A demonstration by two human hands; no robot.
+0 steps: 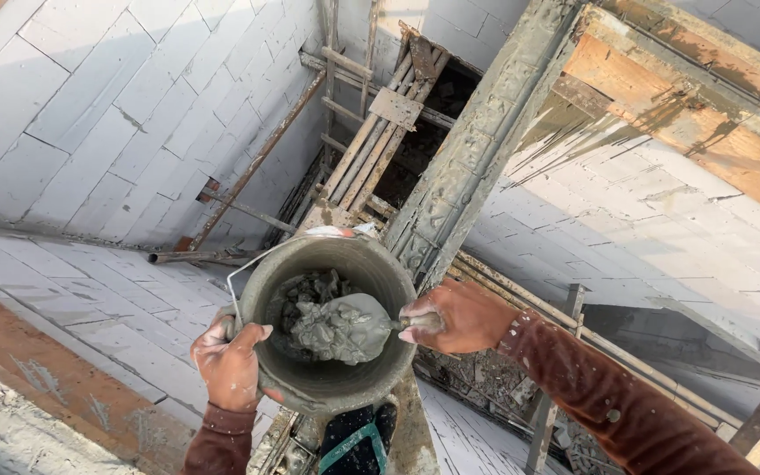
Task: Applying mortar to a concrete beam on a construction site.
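Head view: white block walls (107,97) are enclosing a shaft, and a person is working mortar in a bucket.

Timber scaffolding (380,132) is leaning in the corner beside a mortar-crusted beam (477,141). The grey bucket (327,374) is sitting between both hands, above a sandalled foot (358,440). The left hand (229,361) is closing around the bucket's rim. The right hand (455,317) is gripping a trowel (345,327), whose blade is lying loaded with wet mortar (305,295) inside the bucket.
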